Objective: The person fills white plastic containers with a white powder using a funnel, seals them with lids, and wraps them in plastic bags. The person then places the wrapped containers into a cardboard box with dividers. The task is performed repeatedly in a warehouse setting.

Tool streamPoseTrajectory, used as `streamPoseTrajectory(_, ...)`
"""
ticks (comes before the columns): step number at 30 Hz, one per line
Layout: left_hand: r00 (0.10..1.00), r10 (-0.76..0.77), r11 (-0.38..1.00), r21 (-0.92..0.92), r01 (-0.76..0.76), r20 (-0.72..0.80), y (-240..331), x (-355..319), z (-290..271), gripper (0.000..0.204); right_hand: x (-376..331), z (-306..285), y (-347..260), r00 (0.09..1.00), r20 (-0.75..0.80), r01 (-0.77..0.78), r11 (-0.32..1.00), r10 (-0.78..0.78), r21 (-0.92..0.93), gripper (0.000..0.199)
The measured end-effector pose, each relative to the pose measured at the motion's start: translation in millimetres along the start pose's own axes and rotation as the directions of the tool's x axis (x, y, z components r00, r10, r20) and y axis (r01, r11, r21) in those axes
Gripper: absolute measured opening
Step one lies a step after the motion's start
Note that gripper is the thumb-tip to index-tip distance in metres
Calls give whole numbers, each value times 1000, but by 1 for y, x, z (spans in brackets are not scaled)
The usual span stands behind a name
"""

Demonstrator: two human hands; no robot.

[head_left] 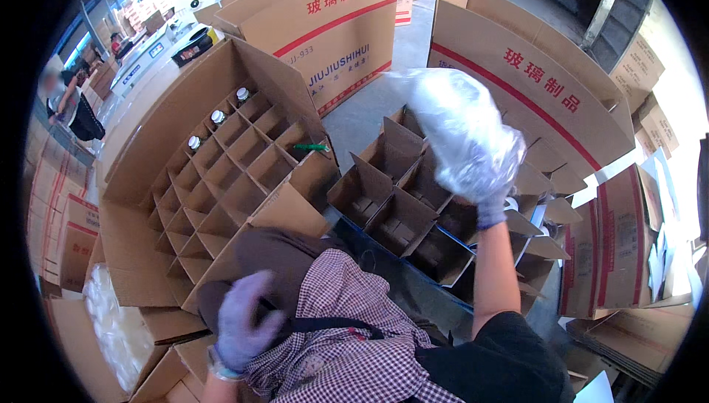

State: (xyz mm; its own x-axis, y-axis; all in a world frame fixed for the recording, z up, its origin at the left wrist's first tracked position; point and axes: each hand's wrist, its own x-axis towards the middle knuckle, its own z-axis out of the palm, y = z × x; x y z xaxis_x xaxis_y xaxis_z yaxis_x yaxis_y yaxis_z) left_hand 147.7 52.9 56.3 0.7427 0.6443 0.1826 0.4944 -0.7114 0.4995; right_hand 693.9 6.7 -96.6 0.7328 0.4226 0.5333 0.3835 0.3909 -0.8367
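Across the head view, above a checked apron (pixel 332 277), the wearer's right hand (pixel 493 208), gloved in pale lilac, held a crumpled clear plastic bag (pixel 461 122) by its lower end; the fingers were largely hidden by the film, so their exact placement could not be told. The bag hung over the far right part of a low cardboard partition grid (pixel 401 207) edged in blue, and in front of a tall carton (pixel 550 111) with a red stripe. Its long axis ran obliquely, from the gloved hand at lower right to a thinner, motion-blurred tip at upper left, which pointed away from the wearer. The left hand (pixel 247 320), likewise gloved, was raised near the lap, its fingers loosely spread and grasping nothing visible. To the left stood a divided carton (pixel 136 248), with three white-capped bottles (pixel 218 117) in its far cells and a small green item (pixel 310 147) near its right edge. The step in hand was judged to be handling the bag over the grid; whether lifting or lowering could not be told. The next move seemed to call for a secure hold on the slippery film and a path clear of the upright partitions.
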Motion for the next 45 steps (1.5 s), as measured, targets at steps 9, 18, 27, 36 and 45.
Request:
streamPoseTrajectory(9,495,-650,746,-359,561,-577,-88,-231,-41,54,82,20,78,898,125,9,267,423,-964,69)
streamPoseTrajectory(18,-61,-469,352,-250,902,-881,-10,-386,-68,52,127,17,153,682,367,164,356,632,-920,65)
streamPoseTrajectory(27,-761,-242,-464,-617,636,-602,51,-712,-10,84,114,91,138,669,553,99,678,497,-728,49)
streamPoseTrajectory(36,-729,-649,-630,-383,675,-218,-42,-726,41,74,59,200,2,646,720,102,905,256,-413,30)
streamPoseTrajectory(45,-501,-558,-137,-521,842,-662,-19,-707,-12,58,-44,302,-108,490,870,169,974,50,-151,25)
